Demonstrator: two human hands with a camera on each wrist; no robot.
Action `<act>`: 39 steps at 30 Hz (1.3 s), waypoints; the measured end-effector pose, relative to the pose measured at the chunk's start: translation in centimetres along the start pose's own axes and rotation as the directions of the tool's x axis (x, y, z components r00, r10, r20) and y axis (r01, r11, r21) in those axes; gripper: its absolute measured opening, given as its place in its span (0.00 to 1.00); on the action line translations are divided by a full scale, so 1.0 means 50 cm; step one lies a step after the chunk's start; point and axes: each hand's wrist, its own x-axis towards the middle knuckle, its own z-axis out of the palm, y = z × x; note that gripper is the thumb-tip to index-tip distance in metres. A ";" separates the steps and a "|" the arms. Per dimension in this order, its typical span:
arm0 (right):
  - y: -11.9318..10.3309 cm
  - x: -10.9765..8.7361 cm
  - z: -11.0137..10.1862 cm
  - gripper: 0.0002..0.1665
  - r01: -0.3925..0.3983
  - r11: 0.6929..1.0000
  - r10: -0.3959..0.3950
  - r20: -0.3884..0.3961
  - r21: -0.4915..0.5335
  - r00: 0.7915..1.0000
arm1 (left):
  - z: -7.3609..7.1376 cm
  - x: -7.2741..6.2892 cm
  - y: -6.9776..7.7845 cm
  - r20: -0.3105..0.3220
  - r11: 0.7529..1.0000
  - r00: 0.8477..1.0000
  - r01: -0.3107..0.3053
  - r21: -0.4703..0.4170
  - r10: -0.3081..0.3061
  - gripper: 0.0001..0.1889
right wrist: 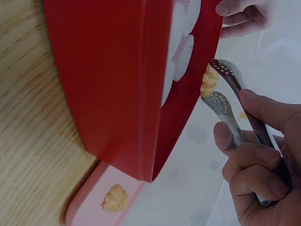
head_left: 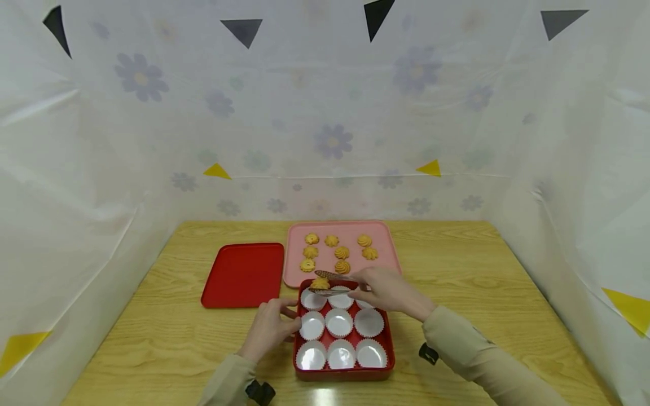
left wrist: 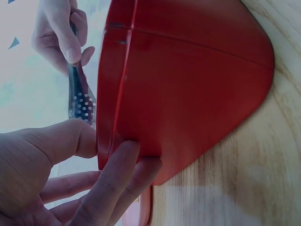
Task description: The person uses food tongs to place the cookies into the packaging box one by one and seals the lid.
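Observation:
My right hand (head_left: 388,290) grips perforated metal tongs (right wrist: 225,110), fingers wrapped round the handles. Between the tong heads sits a ridged golden cookie (head_left: 320,283), over the back left paper cup of a deep red box (head_left: 345,374). White paper cups (head_left: 339,322) stand in rows inside this box. At the box's left side, my left hand (head_left: 269,328) holds the edge; in the left wrist view the thumb (left wrist: 77,139) meets the rim and other fingers (left wrist: 124,160) lie against the outer wall.
Behind the box lies a pink tray (head_left: 355,231) bearing several golden cookies (head_left: 342,252). A flat red lid-like tray (head_left: 244,276) lies to its left on the wooden table (head_left: 457,265). A pale flowered sheet (head_left: 330,101) encloses the back and sides.

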 end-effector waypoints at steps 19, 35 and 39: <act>-0.013 0.020 0.017 0.17 0.019 0.998 -0.017 0.040 -0.052 0.999 | -0.001 0.001 -0.004 0.002 1.000 1.000 0.011 -0.026 -0.011 0.24; -0.010 0.032 0.032 0.15 -0.019 0.998 0.023 0.056 -0.062 0.998 | -0.002 0.001 -0.004 -0.003 1.000 1.000 0.006 -0.018 -0.006 0.23; -0.011 0.034 0.034 0.13 -0.032 0.998 0.035 0.063 -0.052 0.997 | -0.001 0.001 -0.003 0.003 0.999 1.000 0.015 -0.028 -0.015 0.23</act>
